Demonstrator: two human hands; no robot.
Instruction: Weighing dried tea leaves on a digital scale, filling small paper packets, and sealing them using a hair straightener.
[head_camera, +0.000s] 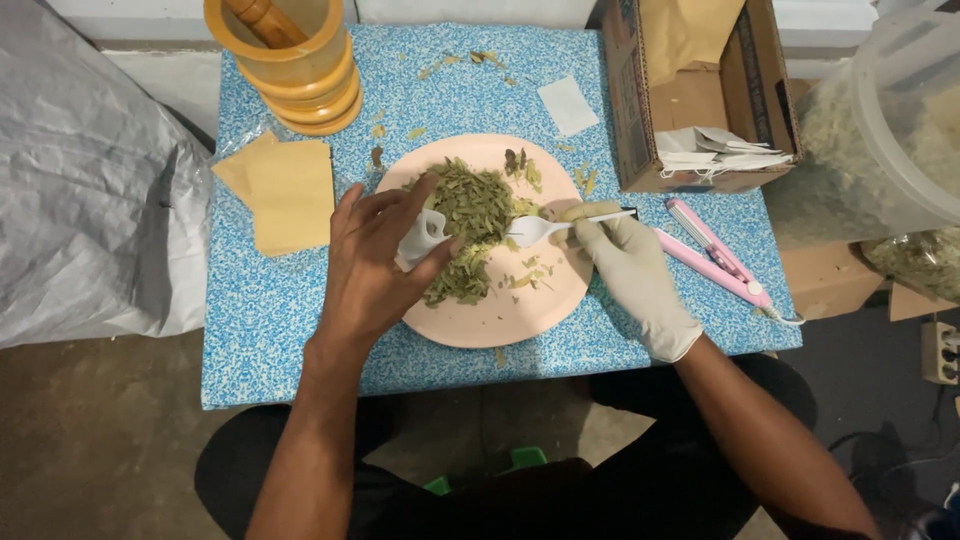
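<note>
Head view: left hand (375, 265) fingers pinch a small white bag (422, 238); gloved right hand (630, 275) fingers grip white fork (545, 229) in dried leaves (472, 225) on pink plate (520, 315).

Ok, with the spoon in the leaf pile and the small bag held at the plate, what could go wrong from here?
1. The white spoon is shallow and the small white bag in the left hand has a narrow mouth, so dried leaves may miss it.
2. Leaves already lie scattered on the blue table; more could slide off the pink plate.
3. The gloved right hand might grip the thin handle loosely.
</note>
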